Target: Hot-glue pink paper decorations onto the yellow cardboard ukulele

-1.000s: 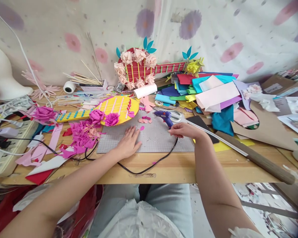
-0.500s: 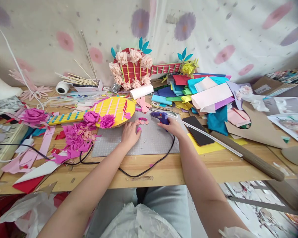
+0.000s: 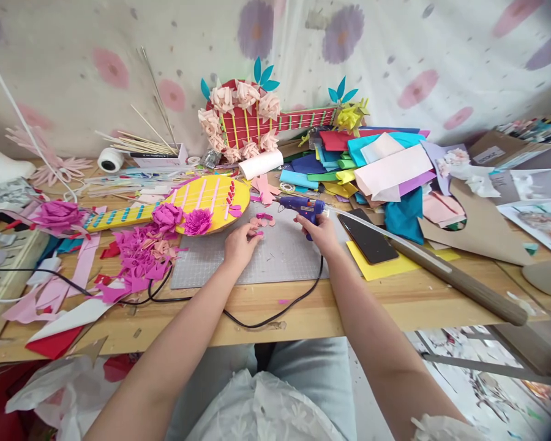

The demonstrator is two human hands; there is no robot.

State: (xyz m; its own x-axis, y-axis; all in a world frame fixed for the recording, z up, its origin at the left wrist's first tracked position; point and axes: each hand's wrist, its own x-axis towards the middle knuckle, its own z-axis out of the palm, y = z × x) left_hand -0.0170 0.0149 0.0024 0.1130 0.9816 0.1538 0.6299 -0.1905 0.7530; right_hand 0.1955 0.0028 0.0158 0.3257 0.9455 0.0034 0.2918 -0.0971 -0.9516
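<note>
Two hands work over the grey cutting mat in the middle of the bench. Our right hand is wrapped around the grip of the blue glue gun, held up near the mat's twelve o'clock edge with its nozzle aimed toward nine o'clock. Our left hand pinches a small pink petal in its fingertips, near the nozzle on its eight o'clock side. More loose petals lie on the mat just beyond, toward twelve. The yellow paper guitar lies at ten o'clock, its body overlapping the mat's corner. The gun's black cord loops over the bench edge at six o'clock, and a black phone rests at three o'clock.

We judge the work in hand to be gluing that petal. To do it well, we should grip the petal by one edge, so that our fingertips stay clear of the hot tip. A small bead at the petal's base should do better than a smear. We should keep the nozzle over the mat, so drips land there and not on the guitar. We should also leave the cord slack, so it does not drag the gun off its aim.
</note>
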